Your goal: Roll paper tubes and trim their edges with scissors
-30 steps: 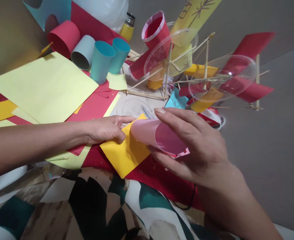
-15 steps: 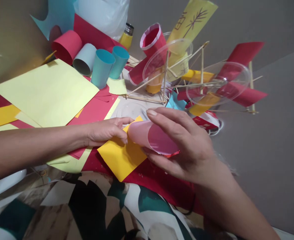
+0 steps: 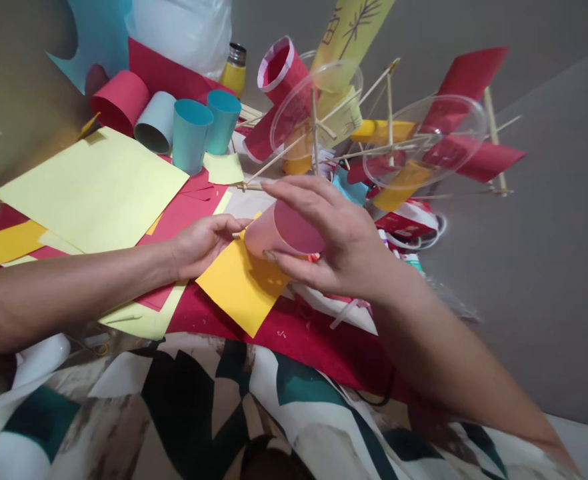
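Observation:
My right hand (image 3: 324,237) is curled round a pink paper tube (image 3: 261,233), thumb on the near side and fingers over the far side. The tube leans with its open mouth toward my right palm, and its lower end meets a yellow-orange paper sheet (image 3: 241,287). My left hand (image 3: 207,243) holds that sheet at its left edge, close to the tube's base. Some of the left fingers are hidden behind the paper.
Pale yellow sheets (image 3: 94,190) and red paper (image 3: 189,207) lie at left. Behind stand teal paper tubes (image 3: 190,140), a grey tube (image 3: 151,127) and a red tube (image 3: 119,100). A stick frame with clear plastic discs (image 3: 424,140) rises at back right.
My right hand and the pink tube have moved up and left in view, and the tube has tipped more upright against the yellow-orange sheet. My left hand still holds the sheet.

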A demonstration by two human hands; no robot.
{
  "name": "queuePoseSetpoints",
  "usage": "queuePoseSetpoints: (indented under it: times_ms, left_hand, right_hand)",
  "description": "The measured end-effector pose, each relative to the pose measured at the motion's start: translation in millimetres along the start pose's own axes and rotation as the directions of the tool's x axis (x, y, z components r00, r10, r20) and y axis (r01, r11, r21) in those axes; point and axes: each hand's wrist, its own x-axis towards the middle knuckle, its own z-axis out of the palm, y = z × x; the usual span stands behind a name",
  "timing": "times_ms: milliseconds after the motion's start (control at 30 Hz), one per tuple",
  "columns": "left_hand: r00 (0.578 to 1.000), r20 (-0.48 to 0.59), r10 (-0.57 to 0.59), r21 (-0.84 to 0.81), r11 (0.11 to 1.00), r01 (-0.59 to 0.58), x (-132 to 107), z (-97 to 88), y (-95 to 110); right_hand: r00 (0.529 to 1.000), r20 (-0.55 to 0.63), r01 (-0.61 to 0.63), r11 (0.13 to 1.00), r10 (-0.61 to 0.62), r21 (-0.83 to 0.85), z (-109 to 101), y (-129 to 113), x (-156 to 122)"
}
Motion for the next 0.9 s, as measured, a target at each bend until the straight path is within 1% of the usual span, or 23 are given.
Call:
queuePoseSetpoints:
  times_ms: [100,200,300,433,567,667,767,833,900]
  left_hand:
    - [0.997,-0.07,0.019,0.05,0.999,-0.016,-1,5.0,2]
    - [0.998,-0.059,0.005,0.111,0.994,0.002,-2,7.0,2]
    - [0.999,-0.046,0.007,0.121,0.993,-0.001,0,5.6,0]
    - [0.996,-0.076,0.056,0.114,0.992,-0.047,3,1.5,-2]
    - [0.996,-0.088,0.022,0.099,0.995,-0.013,4,-1.1,-2]
    - [0.995,-0.099,0.019,0.093,0.996,-0.009,2,0.9,-1]
    - [0.994,-0.105,0.023,0.098,0.995,-0.012,-1,2.3,2]
    - [0.991,-0.129,0.038,0.126,0.992,-0.022,-2,0.9,4]
    - [0.972,-0.219,0.085,0.179,0.983,-0.045,-2,-1.7,8]
  right_hand:
    - [1.0,0.009,-0.024,0.999,0.024,0.046,-1,3,2]
    - [0.998,0.041,-0.055,0.997,0.053,0.058,-1,3,2]
    - [0.998,0.042,-0.058,0.997,0.056,0.053,2,1,2]
    - [0.998,-0.006,-0.06,0.998,0.06,0.029,11,0,1]
    - [0.997,-0.023,-0.074,0.997,0.074,0.001,18,0,1]
    - [0.996,-0.066,-0.06,0.998,0.061,0.017,16,1,2]
    - [0.985,-0.17,-0.023,0.996,0.038,0.091,7,5,1]
    - [0.97,-0.226,-0.051,0.982,0.092,0.18,1,9,-5]
    - [0.935,-0.261,-0.15,0.935,0.239,0.32,-3,15,-13]
